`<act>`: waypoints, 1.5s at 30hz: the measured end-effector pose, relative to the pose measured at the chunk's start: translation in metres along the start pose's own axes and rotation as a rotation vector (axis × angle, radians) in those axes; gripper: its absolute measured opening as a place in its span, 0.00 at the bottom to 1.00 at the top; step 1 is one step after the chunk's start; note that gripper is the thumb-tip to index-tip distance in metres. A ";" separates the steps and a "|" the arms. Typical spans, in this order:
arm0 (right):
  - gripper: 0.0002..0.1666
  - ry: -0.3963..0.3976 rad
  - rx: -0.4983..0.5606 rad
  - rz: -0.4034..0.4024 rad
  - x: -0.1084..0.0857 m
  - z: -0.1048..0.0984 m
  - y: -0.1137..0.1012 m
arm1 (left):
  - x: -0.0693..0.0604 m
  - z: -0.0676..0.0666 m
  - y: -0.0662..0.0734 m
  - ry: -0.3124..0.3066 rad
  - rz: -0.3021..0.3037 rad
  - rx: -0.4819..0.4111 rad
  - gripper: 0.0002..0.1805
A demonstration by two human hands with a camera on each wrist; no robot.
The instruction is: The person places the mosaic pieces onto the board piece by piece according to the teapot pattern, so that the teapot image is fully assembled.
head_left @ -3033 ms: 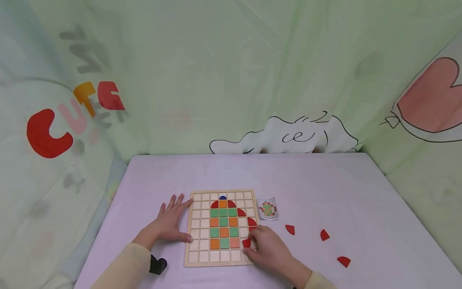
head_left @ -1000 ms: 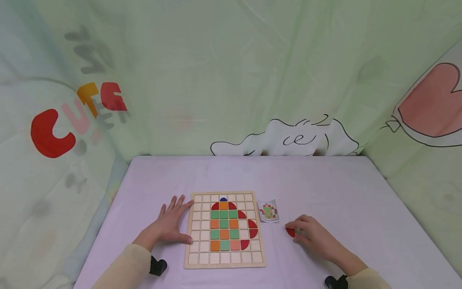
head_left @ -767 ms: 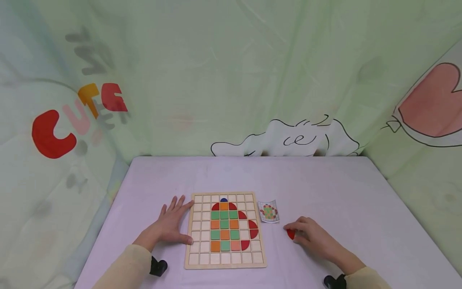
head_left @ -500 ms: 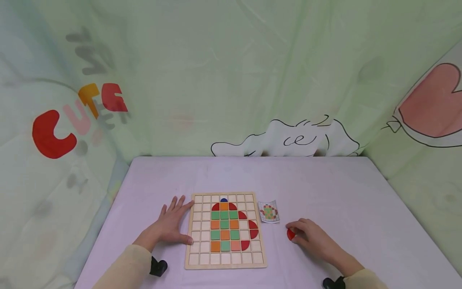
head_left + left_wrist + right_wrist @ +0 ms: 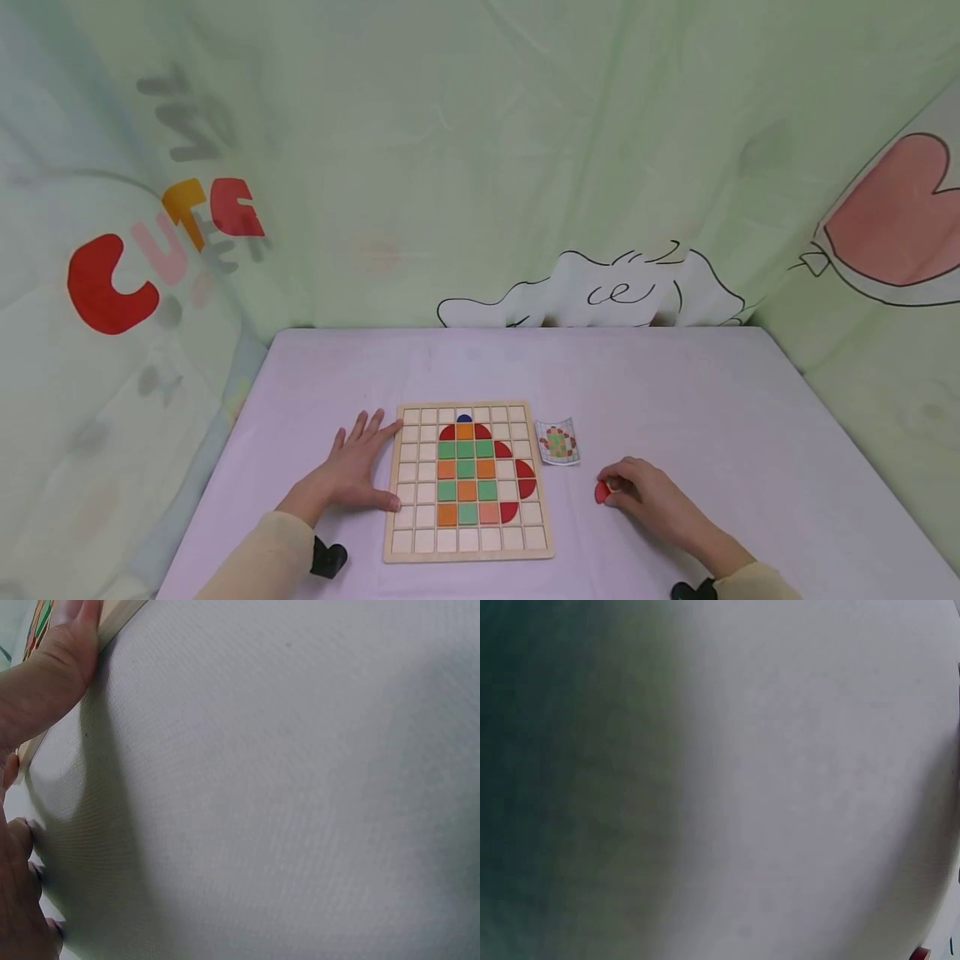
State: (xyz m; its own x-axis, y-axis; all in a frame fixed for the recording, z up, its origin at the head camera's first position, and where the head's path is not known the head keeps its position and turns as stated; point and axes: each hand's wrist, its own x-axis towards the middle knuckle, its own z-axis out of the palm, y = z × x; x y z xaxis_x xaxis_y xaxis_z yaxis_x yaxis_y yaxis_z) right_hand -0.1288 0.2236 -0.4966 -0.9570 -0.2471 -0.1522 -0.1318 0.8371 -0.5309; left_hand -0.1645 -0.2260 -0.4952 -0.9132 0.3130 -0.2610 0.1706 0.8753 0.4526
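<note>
In the head view my left hand [image 5: 350,472] lies with fingers spread at the left side of a wooden grid board [image 5: 543,550]. Its thumb and index finger touch the frame; the left wrist view shows the thumb [image 5: 56,671] against the edge. My right hand [image 5: 651,502] pinches a red rounded tile [image 5: 602,492] between thumb and fingers, right of the board. A sliver of red [image 5: 921,953] shows in the right wrist view's bottom corner. The board carries green square tiles [image 5: 466,469], orange square tiles [image 5: 467,491], red quarter-circle tiles [image 5: 509,512] and a blue half-round tile [image 5: 464,418].
A small printed pattern card [image 5: 557,442] lies just right of the board. Both stand on a table with a pale lilac cloth [image 5: 675,375]. Printed curtains [image 5: 360,167] rise behind and on both sides. Black wrist straps [image 5: 327,557] are worn at both wrists.
A red quarter-circle tile was set low on the board's right side. My right hand moved right and took hold of another red tile, turning it slightly. My left hand stayed put.
</note>
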 end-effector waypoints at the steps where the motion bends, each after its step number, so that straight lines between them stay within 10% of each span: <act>1: 0.14 0.002 -0.002 -0.006 0.000 0.000 0.001 | 0.000 0.000 0.000 0.000 0.001 -0.001 0.69; 11: 0.14 0.086 -0.015 -0.216 -0.001 -0.008 -0.011 | 0.000 0.000 0.001 -0.001 -0.002 0.003 0.68; 45: 0.13 -0.290 -0.026 -0.439 0.097 0.034 -0.162 | 0.005 0.006 -0.006 -0.001 -0.012 -0.001 0.67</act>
State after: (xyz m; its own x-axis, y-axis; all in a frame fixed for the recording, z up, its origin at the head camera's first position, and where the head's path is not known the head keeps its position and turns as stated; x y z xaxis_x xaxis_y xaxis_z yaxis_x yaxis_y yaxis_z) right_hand -0.1913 0.0471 -0.4538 -0.6994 -0.6995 -0.1467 -0.5145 0.6352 -0.5761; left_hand -0.1678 -0.2274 -0.5039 -0.9149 0.3024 -0.2673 0.1590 0.8788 0.4499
